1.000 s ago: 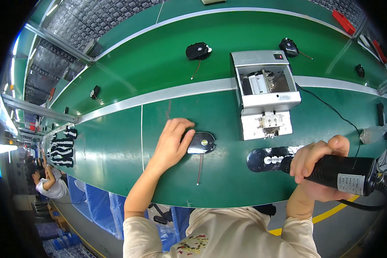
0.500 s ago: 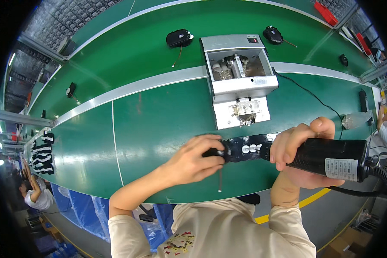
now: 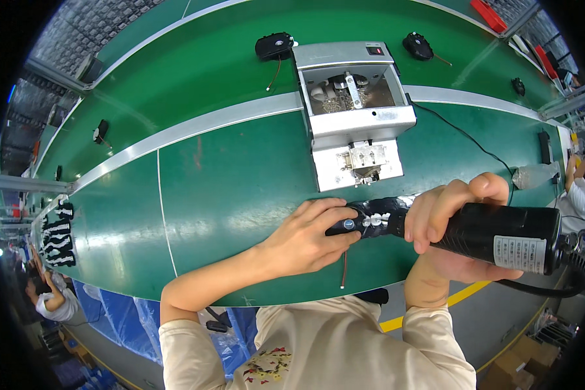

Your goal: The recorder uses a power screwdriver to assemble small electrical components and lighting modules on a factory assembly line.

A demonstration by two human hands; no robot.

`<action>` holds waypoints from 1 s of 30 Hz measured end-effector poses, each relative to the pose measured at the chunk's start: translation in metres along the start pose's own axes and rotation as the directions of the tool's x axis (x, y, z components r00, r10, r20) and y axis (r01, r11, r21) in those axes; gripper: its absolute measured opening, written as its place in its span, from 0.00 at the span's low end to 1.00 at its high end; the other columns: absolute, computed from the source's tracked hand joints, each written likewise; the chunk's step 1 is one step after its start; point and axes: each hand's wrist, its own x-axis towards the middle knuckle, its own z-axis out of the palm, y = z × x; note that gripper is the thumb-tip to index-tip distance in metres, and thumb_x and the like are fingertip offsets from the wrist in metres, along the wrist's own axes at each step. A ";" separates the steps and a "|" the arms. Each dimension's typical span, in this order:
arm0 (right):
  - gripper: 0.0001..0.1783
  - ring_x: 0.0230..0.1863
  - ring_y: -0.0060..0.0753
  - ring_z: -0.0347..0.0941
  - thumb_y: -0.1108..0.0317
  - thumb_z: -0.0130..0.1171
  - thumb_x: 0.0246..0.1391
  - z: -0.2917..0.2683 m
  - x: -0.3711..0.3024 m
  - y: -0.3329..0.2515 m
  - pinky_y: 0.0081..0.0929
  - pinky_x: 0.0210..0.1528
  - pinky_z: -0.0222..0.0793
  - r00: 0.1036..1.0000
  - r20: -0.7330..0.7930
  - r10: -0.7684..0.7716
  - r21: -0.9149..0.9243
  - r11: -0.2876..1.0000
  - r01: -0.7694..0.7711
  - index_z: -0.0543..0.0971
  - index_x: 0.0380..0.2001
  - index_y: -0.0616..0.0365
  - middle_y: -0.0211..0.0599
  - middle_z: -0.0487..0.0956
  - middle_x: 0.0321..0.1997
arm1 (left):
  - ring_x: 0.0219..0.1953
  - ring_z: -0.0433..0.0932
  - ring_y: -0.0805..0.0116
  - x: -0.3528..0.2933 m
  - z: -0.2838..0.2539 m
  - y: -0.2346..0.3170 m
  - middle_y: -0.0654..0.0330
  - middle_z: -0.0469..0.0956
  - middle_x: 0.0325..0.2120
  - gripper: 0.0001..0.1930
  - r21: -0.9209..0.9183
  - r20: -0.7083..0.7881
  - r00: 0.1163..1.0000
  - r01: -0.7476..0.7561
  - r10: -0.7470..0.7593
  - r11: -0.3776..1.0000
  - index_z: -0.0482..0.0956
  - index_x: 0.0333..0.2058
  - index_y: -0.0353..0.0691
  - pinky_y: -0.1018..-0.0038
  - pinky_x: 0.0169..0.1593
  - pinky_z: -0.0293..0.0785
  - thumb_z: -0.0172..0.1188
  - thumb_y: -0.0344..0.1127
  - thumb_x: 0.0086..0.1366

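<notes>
My left hand point(image 3: 313, 235) is closed around a small black housing point(image 3: 348, 225) on the bench, a round light badge showing between the fingers. A thin wire with a small white plug point(image 3: 343, 276) hangs from it toward me. My right hand point(image 3: 450, 227) grips a black electric screwdriver point(image 3: 478, 231), held nearly level with its nose pointing left at the housing. Between nose and housing lies a glossy black piece point(image 3: 376, 220) with bright white spots; its exact shape is unclear, and the screwdriver's tip cannot be made out.
Beyond my hands stands a metal screw feeder point(image 3: 361, 127) with loose screws in its open tray. Black housings with wires point(image 3: 274, 47) sit on the far green belt. A clear plastic bag point(image 3: 534, 175) lies at right, and black-and-white parts point(image 3: 58, 235) at far left. Co-workers sit at both sides.
My left hand has shifted a little right with the black housing, and its round badge now shows. The right hand and screwdriver stay nearly in place. The view has shifted slightly.
</notes>
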 end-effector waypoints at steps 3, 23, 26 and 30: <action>0.52 0.15 0.33 0.70 0.26 0.57 0.50 0.000 0.002 -0.001 0.30 0.17 0.69 1.000 -0.010 0.017 0.009 1.000 -0.017 0.61 0.59 0.64 0.39 0.71 0.22 | 0.58 0.72 0.52 0.002 -0.005 0.000 0.57 0.73 0.51 0.17 0.011 0.063 0.998 0.007 -0.008 1.000 0.85 0.43 0.49 0.60 0.55 0.73 0.69 0.31 0.52; 0.54 0.16 0.28 0.69 0.18 0.34 0.54 0.011 0.060 0.033 0.29 0.18 0.68 0.999 0.030 0.030 -0.209 0.978 -0.023 0.64 0.58 0.62 0.39 0.71 0.25 | 0.54 0.75 0.52 -0.019 -0.008 -0.007 0.58 0.73 0.48 0.12 -0.016 -0.027 1.000 0.002 -0.003 1.000 0.85 0.39 0.48 0.60 0.50 0.77 0.67 0.29 0.54; 0.54 0.16 0.29 0.69 0.18 0.35 0.53 0.014 0.061 0.037 0.29 0.17 0.67 0.996 0.017 0.084 -0.214 0.974 -0.078 0.65 0.54 0.63 0.41 0.72 0.25 | 0.54 0.75 0.53 -0.022 -0.008 -0.008 0.58 0.73 0.49 0.13 -0.016 -0.027 1.000 0.009 -0.010 1.000 0.85 0.40 0.49 0.60 0.50 0.77 0.67 0.30 0.54; 0.52 0.16 0.29 0.69 0.18 0.38 0.52 0.015 0.053 0.034 0.29 0.18 0.67 0.997 0.022 0.070 -0.091 0.994 -0.067 0.65 0.53 0.62 0.41 0.71 0.26 | 0.55 0.74 0.53 -0.025 -0.005 -0.008 0.58 0.73 0.49 0.13 0.012 -0.045 0.999 0.006 -0.005 1.000 0.85 0.41 0.50 0.60 0.51 0.77 0.67 0.32 0.55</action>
